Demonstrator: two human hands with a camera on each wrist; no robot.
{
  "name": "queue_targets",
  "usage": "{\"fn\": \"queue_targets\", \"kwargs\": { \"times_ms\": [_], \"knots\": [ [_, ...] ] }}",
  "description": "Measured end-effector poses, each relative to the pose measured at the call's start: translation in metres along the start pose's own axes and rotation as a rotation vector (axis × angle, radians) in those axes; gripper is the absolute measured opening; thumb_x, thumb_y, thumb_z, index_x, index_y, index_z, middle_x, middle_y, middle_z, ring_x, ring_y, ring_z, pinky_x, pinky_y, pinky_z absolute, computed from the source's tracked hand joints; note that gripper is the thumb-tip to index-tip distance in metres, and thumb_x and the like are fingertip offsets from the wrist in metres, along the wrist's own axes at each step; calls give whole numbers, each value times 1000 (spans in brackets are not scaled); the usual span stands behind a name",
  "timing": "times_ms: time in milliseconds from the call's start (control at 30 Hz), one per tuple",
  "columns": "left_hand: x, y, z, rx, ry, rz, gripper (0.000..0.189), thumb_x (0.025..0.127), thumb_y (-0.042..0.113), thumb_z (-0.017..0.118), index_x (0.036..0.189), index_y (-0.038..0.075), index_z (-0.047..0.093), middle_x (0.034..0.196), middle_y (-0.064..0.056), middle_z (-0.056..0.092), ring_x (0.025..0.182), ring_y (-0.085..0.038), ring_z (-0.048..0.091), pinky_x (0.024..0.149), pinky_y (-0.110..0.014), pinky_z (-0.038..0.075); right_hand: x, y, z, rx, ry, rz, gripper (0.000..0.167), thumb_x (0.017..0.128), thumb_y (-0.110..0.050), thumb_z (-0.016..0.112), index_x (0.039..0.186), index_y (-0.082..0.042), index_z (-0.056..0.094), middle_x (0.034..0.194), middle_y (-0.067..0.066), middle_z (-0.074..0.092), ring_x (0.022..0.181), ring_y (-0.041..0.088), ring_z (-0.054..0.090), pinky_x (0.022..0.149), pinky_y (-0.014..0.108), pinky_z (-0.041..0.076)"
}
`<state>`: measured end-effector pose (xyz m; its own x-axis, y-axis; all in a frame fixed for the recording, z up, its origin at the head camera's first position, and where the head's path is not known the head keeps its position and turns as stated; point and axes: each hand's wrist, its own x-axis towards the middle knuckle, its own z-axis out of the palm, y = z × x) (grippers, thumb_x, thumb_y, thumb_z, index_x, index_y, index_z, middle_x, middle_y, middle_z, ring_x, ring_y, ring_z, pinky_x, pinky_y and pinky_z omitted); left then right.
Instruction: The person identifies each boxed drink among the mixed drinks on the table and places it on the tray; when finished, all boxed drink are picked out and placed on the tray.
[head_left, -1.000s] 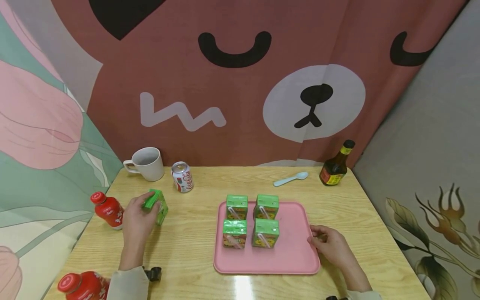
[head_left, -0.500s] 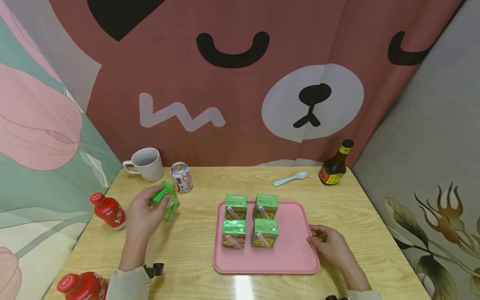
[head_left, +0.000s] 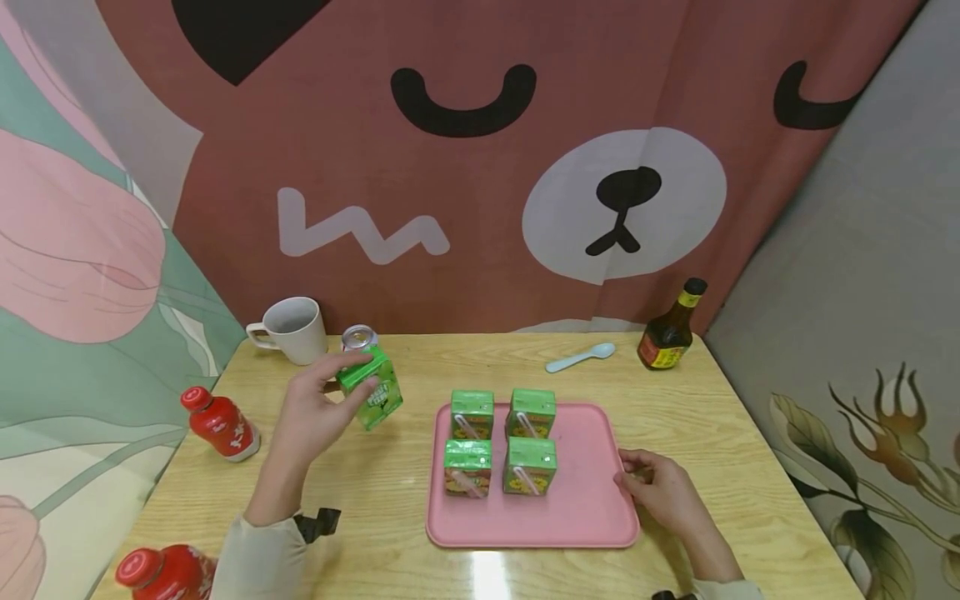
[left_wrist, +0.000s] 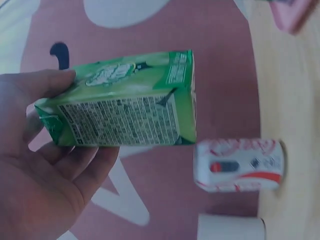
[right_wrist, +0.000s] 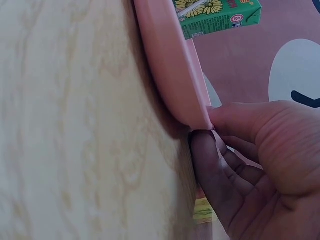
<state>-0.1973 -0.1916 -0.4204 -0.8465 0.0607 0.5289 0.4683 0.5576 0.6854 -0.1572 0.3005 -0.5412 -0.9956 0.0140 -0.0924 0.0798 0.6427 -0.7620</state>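
Observation:
My left hand [head_left: 318,408] grips a green juice box [head_left: 377,393] near its top, thumb on one side and fingers on the other. In the left wrist view the juice box [left_wrist: 125,102] is tilted, its printed side panel showing. It overlaps the soda can [head_left: 359,337] in the head view. My right hand [head_left: 663,490] pinches the right rim of a pink tray [head_left: 585,517]. Several green juice boxes [head_left: 530,467] with straws stand on the tray's left and middle. The right wrist view shows thumb and fingers at the rim of the tray [right_wrist: 170,65].
A grey mug [head_left: 296,333] is at the back left. Two red bottles, one [head_left: 221,425] farther back and one [head_left: 172,573] near the front, stand along the left side. A pale blue spoon [head_left: 581,358] and a dark sauce bottle [head_left: 667,333] are at the back right.
My left hand has carried the juice box to the right from beside the red bottle, towards the tray, and it now hides most of the can. The right hand keeps its place on the tray.

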Motion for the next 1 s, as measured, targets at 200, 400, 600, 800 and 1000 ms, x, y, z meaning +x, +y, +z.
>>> {"fn": "queue_targets", "kwargs": {
  "times_ms": [200,400,600,800,1000],
  "knots": [
    [14,22,13,-114,-126,122,32,88,8,81,118,15,75,123,0,68,101,-16,62,73,-26,53,0,1,0,-7,5,-1,40,91,-10,77,126,5,67,98,6,68,80,17,64,62,27,54],
    [26,40,30,-204,-228,280,33,87,4,81,118,12,75,124,-3,68,102,-18,66,73,-30,56,1,4,1,4,5,11,39,91,-9,76,127,3,67,98,6,69,81,17,65,63,27,54],
    [39,56,47,-235,-310,354,34,88,9,81,120,15,74,123,0,68,102,-16,66,76,-34,56,1,4,0,0,0,27,40,92,-10,76,129,2,66,100,6,69,83,17,65,64,28,55],
    [50,67,66,-250,-403,328,30,90,18,80,119,21,74,120,9,65,97,-11,62,77,-35,54,1,3,0,-3,-1,29,40,92,-10,75,129,3,66,100,7,69,83,17,65,64,28,55],
    [62,80,86,-238,-462,382,27,90,21,80,117,21,74,119,12,64,92,-9,59,67,-31,53,1,3,2,8,0,25,39,92,-10,75,129,2,66,100,6,69,83,17,65,64,27,54]
  ]
}}
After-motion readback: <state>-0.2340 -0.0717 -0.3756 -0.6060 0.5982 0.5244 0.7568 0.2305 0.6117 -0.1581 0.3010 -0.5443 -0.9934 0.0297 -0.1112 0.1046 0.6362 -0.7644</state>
